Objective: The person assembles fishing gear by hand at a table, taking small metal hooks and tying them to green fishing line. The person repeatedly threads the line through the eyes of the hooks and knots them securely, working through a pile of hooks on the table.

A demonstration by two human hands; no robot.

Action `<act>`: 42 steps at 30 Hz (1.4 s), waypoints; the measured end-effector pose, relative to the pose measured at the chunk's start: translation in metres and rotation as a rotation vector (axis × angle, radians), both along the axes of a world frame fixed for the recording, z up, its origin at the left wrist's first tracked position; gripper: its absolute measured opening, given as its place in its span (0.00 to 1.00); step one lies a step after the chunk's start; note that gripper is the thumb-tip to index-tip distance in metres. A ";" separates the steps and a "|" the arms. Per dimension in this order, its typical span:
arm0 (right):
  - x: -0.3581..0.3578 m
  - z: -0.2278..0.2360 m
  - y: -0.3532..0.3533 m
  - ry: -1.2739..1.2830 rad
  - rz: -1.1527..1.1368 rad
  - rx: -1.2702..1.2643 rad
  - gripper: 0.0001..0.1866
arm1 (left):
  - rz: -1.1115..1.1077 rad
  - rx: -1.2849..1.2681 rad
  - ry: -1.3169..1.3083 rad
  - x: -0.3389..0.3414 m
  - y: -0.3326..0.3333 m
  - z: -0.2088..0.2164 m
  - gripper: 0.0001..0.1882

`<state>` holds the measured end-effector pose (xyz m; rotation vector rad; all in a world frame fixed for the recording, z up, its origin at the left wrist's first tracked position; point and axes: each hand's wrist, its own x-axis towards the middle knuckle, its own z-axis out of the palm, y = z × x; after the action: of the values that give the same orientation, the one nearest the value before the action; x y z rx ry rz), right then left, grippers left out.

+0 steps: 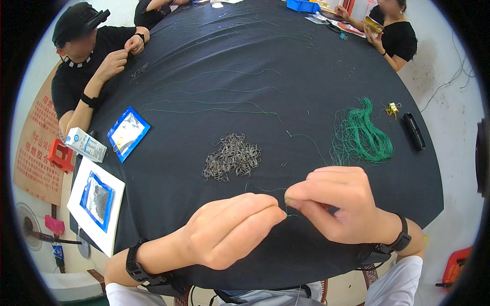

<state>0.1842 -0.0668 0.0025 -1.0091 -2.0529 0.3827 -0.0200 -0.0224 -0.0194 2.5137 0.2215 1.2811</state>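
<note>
Close together over the near part of the table, my left hand [229, 229] and my right hand [339, 201] are both closed in a pinch. A thin green line [268, 190] runs at their fingertips, and a short bit of it sticks out beside the left fingertips. Whether a hook is also held in the left fingers is hidden. Beyond my hands lies a heap of small metal fish hooks [232, 157], with one loose hook [284, 164] to its right. Farther right is a loose bundle of green line [362, 135].
Several lengths of line stretch across the black tablecloth [204, 56]. At left are blue-edged packets [128, 133], a white board [115, 224] and a drink carton [87, 145]. A yellow clip [392, 109] and a black case [414, 131] lie at right. Other people [97, 66] sit around the table.
</note>
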 end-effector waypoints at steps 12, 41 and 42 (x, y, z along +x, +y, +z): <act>0.004 -0.011 0.009 0.518 0.277 -1.047 0.07 | 0.033 -0.189 -0.027 0.002 0.002 0.004 0.07; 0.006 -0.001 0.003 0.623 0.160 -0.915 0.06 | 0.124 -0.399 0.048 0.003 -0.001 0.003 0.10; 0.008 -0.001 0.005 0.657 0.185 -0.939 0.06 | 0.139 -0.406 0.069 0.002 0.000 0.004 0.10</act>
<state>0.1920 -0.0622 0.0012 -0.9966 -1.3235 1.6354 -0.0182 -0.0226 -0.0151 2.2244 0.6153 1.0691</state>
